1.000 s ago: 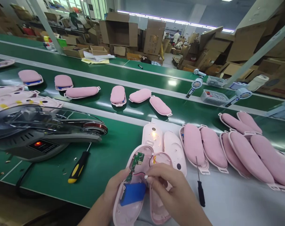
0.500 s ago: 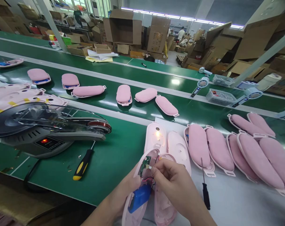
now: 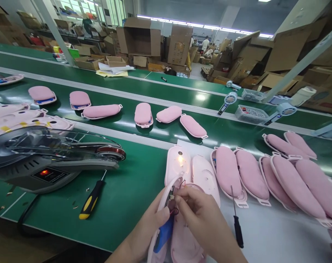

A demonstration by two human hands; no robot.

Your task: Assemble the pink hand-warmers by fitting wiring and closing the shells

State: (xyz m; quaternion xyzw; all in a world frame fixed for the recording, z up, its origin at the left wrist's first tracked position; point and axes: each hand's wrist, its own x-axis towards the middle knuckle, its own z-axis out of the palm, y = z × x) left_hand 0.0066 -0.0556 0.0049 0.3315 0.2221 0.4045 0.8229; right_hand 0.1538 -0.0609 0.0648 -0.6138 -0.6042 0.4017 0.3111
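Note:
My left hand point(image 3: 152, 221) grips a pink plastic shell half point(image 3: 166, 199), tilted up on its edge. Inside it lie a blue battery pack point(image 3: 163, 236) and a small circuit board, now seen nearly edge-on. The fingers of my right hand point(image 3: 200, 212) are pinched at the board, close to a small white connector point(image 3: 171, 197); thin red and black wires point(image 3: 174, 212) run just below. A second pink shell half point(image 3: 186, 239) lies under my right hand. Beyond my hands, one pale pink shell point(image 3: 178, 164) has a lit spot, with another pale shell point(image 3: 205, 179) beside it.
Padded pink cases point(image 3: 228, 171) lie in a row at right, near a black screwdriver point(image 3: 237, 230). At left are a tape dispenser machine point(image 3: 56, 160) and a yellow-black screwdriver point(image 3: 91, 201). More pink cases point(image 3: 143, 115) sit along the green conveyor point(image 3: 108, 87).
The shell half in my left hand has turned more edge-on, so the board and battery show less. My right fingers stay pinched near the connector. The whole view has shifted slightly.

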